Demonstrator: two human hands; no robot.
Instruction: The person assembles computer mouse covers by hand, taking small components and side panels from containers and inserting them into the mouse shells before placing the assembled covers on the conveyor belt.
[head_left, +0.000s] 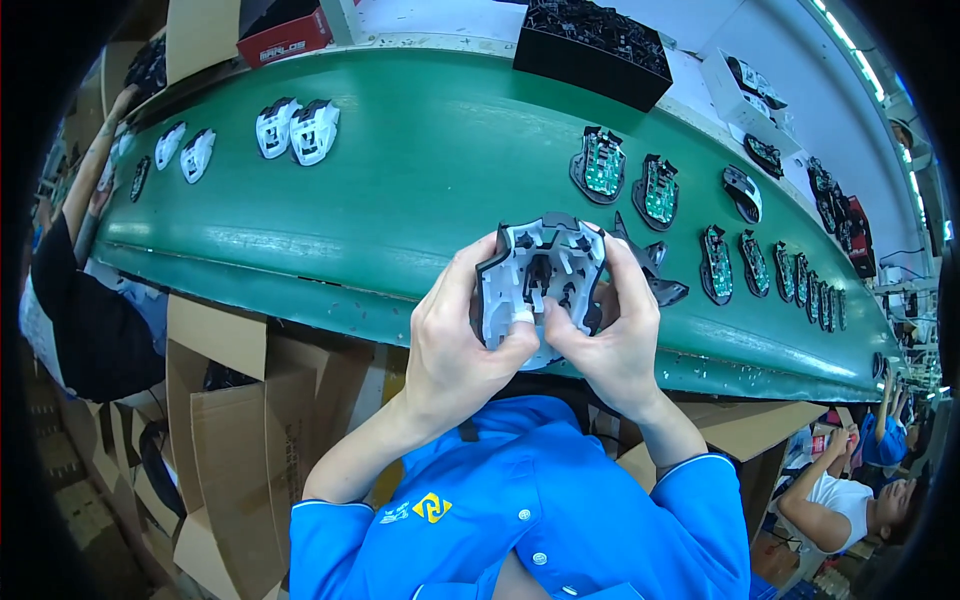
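Observation:
Both my hands hold a computer mouse top shell (541, 275), its hollow underside turned toward me. White inside with a dark rim, it has black fittings in the middle. My left hand (450, 315) grips its left side, with the thumb inside the shell. From the right, my right hand (618, 330) wraps round the other side, its thumb also pressing inside. Just beyond my right hand, dark plastic mouse parts (650, 262) lie on the green conveyor belt (430, 160). What my fingers do behind the shell is hidden.
Mouse bases with green circuit boards (602, 165) line the belt at right; white shells (314, 132) stand at left. Beyond the belt is a black box of small parts (595, 50). Cardboard boxes (235, 430) stand at lower left. Co-workers sit at far left (90, 310) and right (850, 500).

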